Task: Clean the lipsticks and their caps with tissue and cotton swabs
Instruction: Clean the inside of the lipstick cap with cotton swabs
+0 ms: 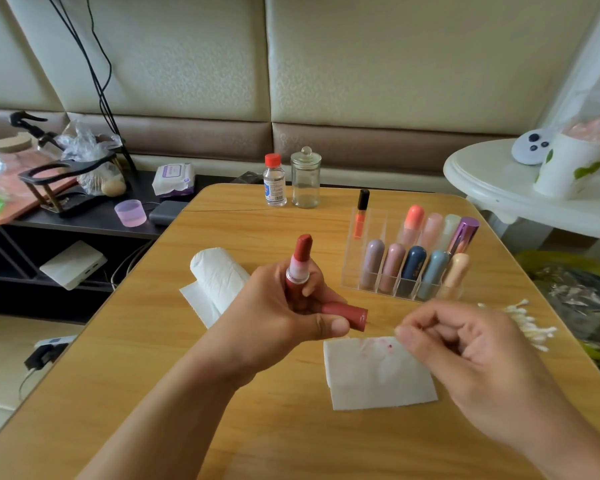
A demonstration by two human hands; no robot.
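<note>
Fingers of the left hand curl round two things at once: an open dark-red lipstick tube held upright, its brick-red bullet twisted up above a pink collar, and the matching dark-red cylindrical cap, pinned sideways under the thumb with its open mouth pointing right. That grip is closed tight on both. The right hand, just right of the cap, has its fingertips bunched in a pinch; a thin pale stick, seemingly a cotton swab, blurs above the knuckles, and what exactly the pinch holds cannot be told for sure.

Below the two hands a square white tissue sheet lies flat on the light wooden counter, marked with faint pink smears and one dark red dot near its top edge. Beside the right hand, towards the counter's right edge, rests a loose heap of white cotton swabs. Left of the left hand sits a white tissue roll on an unrolled sheet.

Further back stands a clear acrylic organiser holding pastel lipsticks, a purple metallic tube and an orange lip gloss. Behind it, near the far edge, a small clear bottle with red cap stands just beside a lidded glass jar.
</note>
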